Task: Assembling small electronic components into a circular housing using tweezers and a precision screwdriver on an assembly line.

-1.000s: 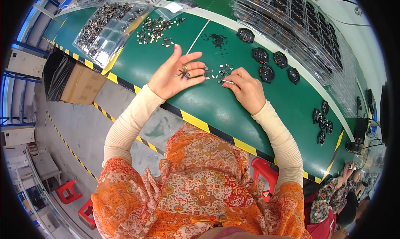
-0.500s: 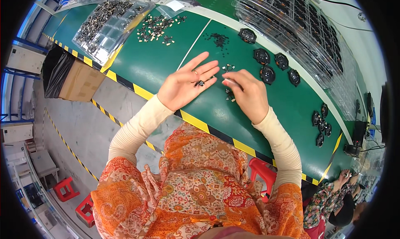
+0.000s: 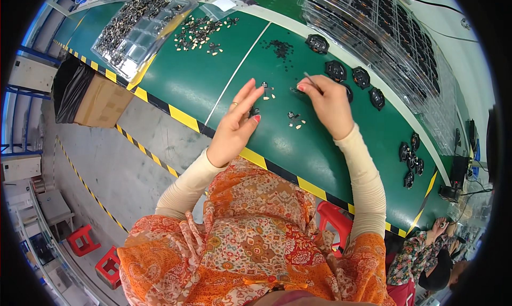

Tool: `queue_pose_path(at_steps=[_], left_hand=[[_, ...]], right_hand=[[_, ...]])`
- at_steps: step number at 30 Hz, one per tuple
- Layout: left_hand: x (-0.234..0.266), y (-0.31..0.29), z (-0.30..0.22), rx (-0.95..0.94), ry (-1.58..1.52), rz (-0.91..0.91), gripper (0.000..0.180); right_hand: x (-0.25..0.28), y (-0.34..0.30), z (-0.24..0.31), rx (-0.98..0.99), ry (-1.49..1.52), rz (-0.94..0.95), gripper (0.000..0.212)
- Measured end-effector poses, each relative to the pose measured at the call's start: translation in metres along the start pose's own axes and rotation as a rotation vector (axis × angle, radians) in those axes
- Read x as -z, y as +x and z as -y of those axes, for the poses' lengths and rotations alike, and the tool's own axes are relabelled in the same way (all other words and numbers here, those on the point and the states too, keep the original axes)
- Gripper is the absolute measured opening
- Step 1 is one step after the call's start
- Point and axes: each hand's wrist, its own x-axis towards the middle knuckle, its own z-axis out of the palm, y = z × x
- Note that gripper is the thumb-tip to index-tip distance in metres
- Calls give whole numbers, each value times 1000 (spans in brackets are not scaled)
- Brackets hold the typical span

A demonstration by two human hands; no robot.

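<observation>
My left hand (image 3: 237,125) is turned on its side over the green table, fingers stretched out and thumb bent in. A small black part (image 3: 254,112) shows between its thumb and fingers, partly hidden. My right hand (image 3: 329,104) pinches a thin grey tool that looks like tweezers (image 3: 311,81). Its fingertips are low over the table, by a tiny dark piece (image 3: 295,89). Between my hands lie small black parts with pale tabs, one cluster (image 3: 268,91) near my left fingertips and another (image 3: 294,120) nearer me.
Small black discs (image 3: 280,49) lie scattered beyond my hands. Round black housings (image 3: 336,71) sit to the right, before stacked clear trays (image 3: 368,34). At left are a pile of parts (image 3: 198,34) and a filled clear tray (image 3: 130,39). Striped tape (image 3: 312,188) marks the near table edge.
My left hand has turned from palm up onto its side and moved slightly left and nearer me. The right hand has moved right and slightly away, and its thin tool now shows.
</observation>
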Motion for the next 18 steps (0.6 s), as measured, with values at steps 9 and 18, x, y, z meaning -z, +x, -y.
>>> queue_pose_path(at_steps=[9, 18], left_hand=[[16, -14, 2, -419, 1100, 46, 41], [-2, 6, -5, -454, 1201, -99, 37]], right_hand=[[-12, 5, -11, 52, -93, -3, 19], [40, -24, 14, 45, 287, -188, 51]])
